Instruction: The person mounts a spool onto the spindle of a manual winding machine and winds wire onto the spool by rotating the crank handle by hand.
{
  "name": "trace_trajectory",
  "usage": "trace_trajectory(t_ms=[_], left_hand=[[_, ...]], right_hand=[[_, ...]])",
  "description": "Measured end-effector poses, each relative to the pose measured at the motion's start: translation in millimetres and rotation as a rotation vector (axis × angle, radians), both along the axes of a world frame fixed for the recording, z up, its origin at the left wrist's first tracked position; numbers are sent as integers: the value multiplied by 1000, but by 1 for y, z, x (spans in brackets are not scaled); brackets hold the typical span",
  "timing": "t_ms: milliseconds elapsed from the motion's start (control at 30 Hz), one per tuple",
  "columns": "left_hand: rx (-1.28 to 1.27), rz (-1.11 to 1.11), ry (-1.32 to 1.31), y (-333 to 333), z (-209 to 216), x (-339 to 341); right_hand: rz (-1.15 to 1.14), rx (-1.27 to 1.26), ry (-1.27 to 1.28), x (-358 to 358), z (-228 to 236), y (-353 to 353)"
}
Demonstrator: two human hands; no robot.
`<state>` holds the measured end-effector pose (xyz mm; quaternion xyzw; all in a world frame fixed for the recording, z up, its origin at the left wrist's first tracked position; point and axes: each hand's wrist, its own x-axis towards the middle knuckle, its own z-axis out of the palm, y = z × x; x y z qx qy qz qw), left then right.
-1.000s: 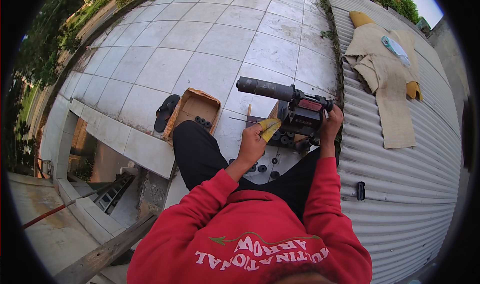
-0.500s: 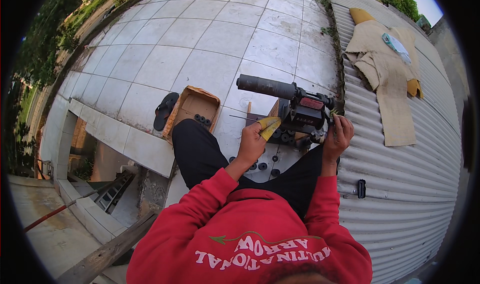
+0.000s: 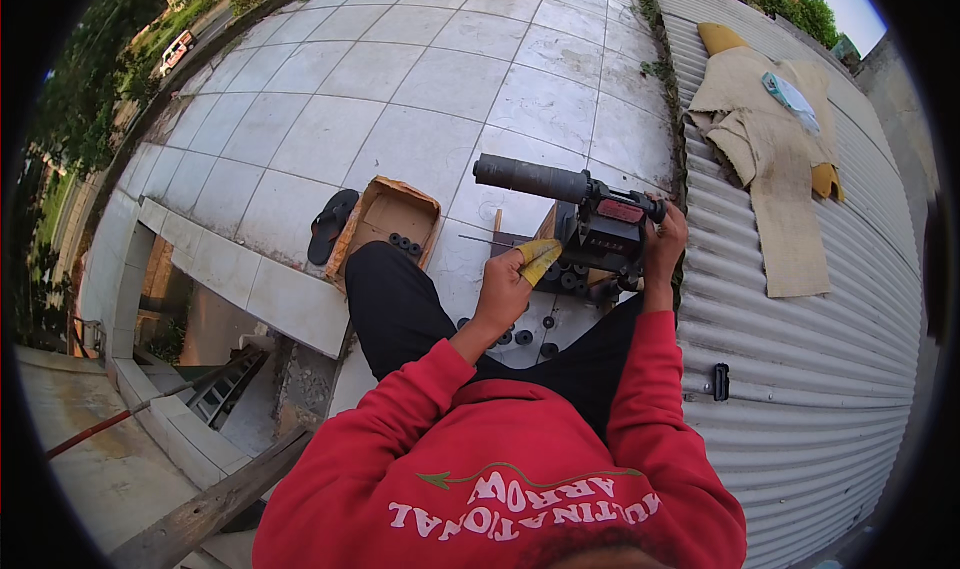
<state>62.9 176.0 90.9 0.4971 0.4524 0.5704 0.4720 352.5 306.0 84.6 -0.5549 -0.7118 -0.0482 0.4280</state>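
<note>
My left hand [image 3: 503, 291] is closed in a pinch, with a yellow covering [image 3: 540, 260] over its fingertips. A thin metal rod [image 3: 481, 239] runs out leftward from this pinch; its other end is hidden. Just right of it stands a black machine [image 3: 607, 237] with a long dark cylinder [image 3: 530, 177] pointing left. My right hand [image 3: 664, 252] is curled against the machine's right end, its fingertips partly hidden. Several black rings [image 3: 567, 279] lie in a dark tray below the machine, and more loose rings [image 3: 549, 350] are scattered on the tiles between my legs.
Left of my knee are an open cardboard box [image 3: 405, 201] with a few black rings and a dark flip-flop [image 3: 331, 226]. A corrugated roof [image 3: 790, 369] borders the tiles on the right, carrying beige sacking [image 3: 790, 219] and a small black object [image 3: 720, 382]. An opening with a ladder [image 3: 228, 391] drops away at left.
My right hand has moved up and slightly left, from the machine's lower right side to its right end. My left hand stays almost in place. A vehicle now shows on the far road.
</note>
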Motion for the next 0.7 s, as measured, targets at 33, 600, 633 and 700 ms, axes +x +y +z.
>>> trace_trajectory(t_ms=[33, 600, 633, 700], left_hand=[[1, -3, -2, 1, 1, 1], [-35, -45, 60, -4, 7, 0], [-33, -46, 61, -4, 6, 2], [21, -9, 5, -4, 2, 4]], right_hand=[[-3, 1, -2, 4, -10, -4], [-66, 209, -9, -12, 49, -74], [-63, 221, -23, -12, 54, -65], [-40, 227, -17, -8, 56, -43]])
